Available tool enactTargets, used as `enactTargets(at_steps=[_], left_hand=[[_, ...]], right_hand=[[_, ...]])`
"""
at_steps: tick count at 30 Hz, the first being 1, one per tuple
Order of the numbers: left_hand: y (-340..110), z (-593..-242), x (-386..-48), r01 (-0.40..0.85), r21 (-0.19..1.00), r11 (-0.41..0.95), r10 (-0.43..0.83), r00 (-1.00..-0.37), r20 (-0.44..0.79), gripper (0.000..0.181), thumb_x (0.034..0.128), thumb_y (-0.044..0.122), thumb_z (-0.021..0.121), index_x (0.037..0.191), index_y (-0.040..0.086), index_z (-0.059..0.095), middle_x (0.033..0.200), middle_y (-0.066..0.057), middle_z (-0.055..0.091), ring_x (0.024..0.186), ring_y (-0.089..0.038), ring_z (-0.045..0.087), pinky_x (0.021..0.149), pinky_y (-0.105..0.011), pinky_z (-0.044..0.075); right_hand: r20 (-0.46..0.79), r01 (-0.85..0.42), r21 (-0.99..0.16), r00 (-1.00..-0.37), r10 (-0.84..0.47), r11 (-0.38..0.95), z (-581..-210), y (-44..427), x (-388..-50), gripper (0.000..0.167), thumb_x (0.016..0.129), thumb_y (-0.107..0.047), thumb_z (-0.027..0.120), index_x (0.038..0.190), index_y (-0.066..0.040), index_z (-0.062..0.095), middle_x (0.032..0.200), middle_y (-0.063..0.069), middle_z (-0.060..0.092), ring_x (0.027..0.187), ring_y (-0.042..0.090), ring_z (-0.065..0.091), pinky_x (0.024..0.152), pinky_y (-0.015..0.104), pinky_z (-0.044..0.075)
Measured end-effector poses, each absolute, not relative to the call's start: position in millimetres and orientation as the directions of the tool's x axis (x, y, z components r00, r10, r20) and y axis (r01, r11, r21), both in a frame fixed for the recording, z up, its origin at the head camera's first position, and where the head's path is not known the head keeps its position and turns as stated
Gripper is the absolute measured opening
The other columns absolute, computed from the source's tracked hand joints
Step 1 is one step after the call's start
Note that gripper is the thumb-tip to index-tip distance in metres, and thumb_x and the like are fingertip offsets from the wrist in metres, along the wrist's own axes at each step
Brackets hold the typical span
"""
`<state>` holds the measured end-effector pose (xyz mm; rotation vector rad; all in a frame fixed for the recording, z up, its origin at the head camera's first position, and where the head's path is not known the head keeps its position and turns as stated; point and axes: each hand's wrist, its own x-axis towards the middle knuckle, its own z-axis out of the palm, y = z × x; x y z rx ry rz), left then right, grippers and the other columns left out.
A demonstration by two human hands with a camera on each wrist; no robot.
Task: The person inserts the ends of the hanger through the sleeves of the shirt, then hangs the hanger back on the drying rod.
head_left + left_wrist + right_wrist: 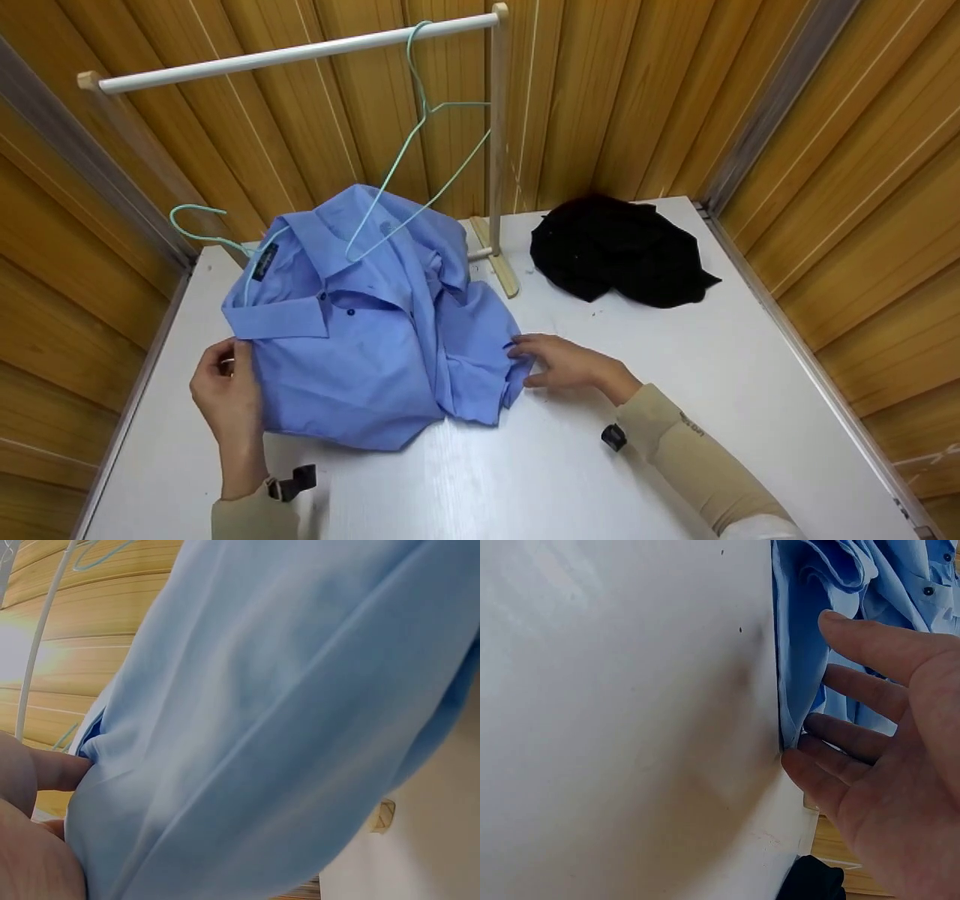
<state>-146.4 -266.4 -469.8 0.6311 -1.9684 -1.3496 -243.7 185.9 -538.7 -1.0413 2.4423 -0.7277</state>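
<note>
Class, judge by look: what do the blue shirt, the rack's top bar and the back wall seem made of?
Blue shirt: matt cloth, fibre unclear; it falls in soft creases.
Top bar: smooth, white, slightly shiny; perhaps coated metal or plastic.
Back wall: wood or printed imitation, judging by grain; slight sheen.

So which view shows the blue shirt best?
Head: the blue shirt shows most fully, collar and buttons included. Left wrist has only a close stretch of it; right wrist, folds, two buttons and an edge by the right hand.
</note>
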Motion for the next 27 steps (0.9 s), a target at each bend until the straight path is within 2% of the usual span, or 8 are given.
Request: enactTargets(at_steps=[6,18,27], left_hand=[[-271,-467,-147,0.012,0.945,0.328,-0.726,-0.637,0.260,0.025,0.1024,0.012,0.060,0.113,-0.010,0.069,0.089,0.007,0.059,0.079,-0.010,0.052,0.068,-0.020,0.041],[-280,-459,-152,0.012,0.955,0.297,-0.757,-0.607,0.242,0.028,0.1035,0.012,0.058,0.118,-0.010,0.067,0.092,0.008,0.058,0.081,-0.009,0.051,0.074,-0.023,0.041],[-283,-444,-155,0.018,0.958,0.285,-0.765,-0.598,0.239,0.027,0.1042,0.010,0.057,0.121,-0.009,0.066,0.094,0.007,0.057,0.083,-0.007,0.051,0.076,-0.023,0.040]], right_hand=[[-0.134,-0.553,-0.598,-0.645,-0.752,0.580,-538,186,-243,0.053,0.094,-0.022,0.071,0.142,-0.003,0.058,0.156,0.021,0.042,0.145,0.041,0.035,0.117,0.056,0.027],[-0.134,-0.557,-0.618,-0.620,-0.773,0.554,-541,184,-244,0.056,0.094,-0.018,0.071,0.146,-0.004,0.055,0.157,0.020,0.041,0.147,0.038,0.033,0.119,0.052,0.024],[-0.108,-0.565,-0.643,-0.602,-0.791,0.517,-541,184,-243,0.054,0.095,-0.016,0.072,0.145,-0.004,0.055,0.156,0.021,0.042,0.146,0.038,0.034,0.119,0.053,0.025]])
